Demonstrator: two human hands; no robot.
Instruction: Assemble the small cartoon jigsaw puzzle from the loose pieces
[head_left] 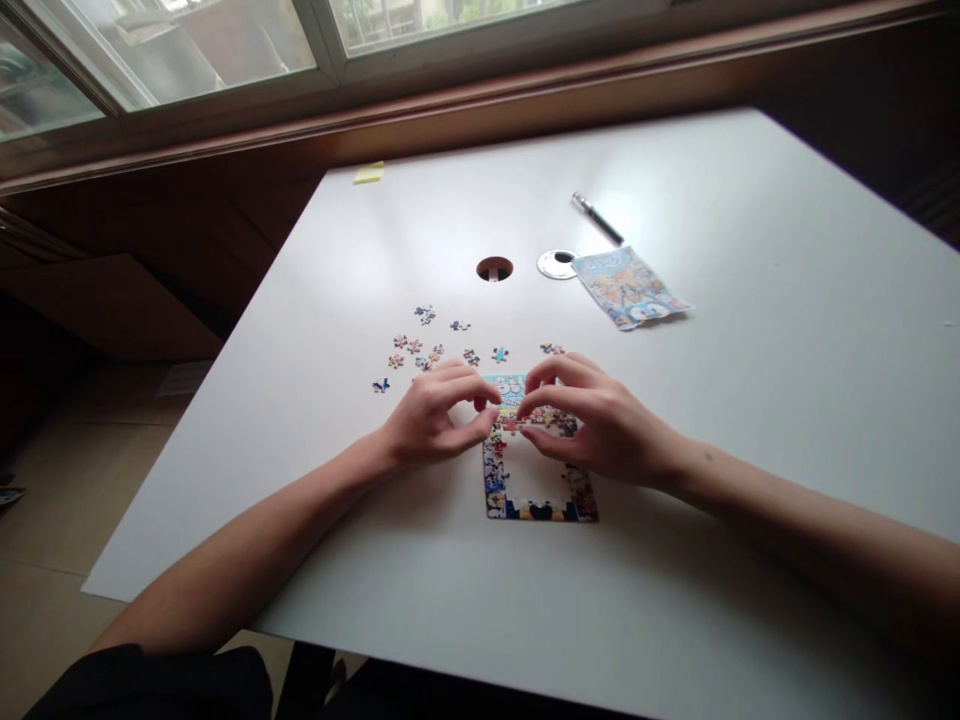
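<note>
A partly assembled jigsaw puzzle (pixel 495 490) lies on the white table, its border and upper rows joined around a bare middle. At its upper left edge is my left hand (pixel 442 415), fingers curved, with a small gap between thumb and index tip and no piece visible there. Over the upper right part of the puzzle my right hand (pixel 592 415) arches, thumb and fingers apart, hiding some pieces beneath. Between the two hands a red puzzle piece (pixel 511 426) shows at the lower edge of the joined rows.
Several loose puzzle pieces (pixel 415 346) lie beyond my left hand, and a light-blue piece (pixel 500 354) sits above the puzzle. Farther back are a printed picture sheet (pixel 630 287), a pen (pixel 598 218), a cable hole (pixel 495 268), a round cover (pixel 555 265) and a yellow sticky note (pixel 369 173).
</note>
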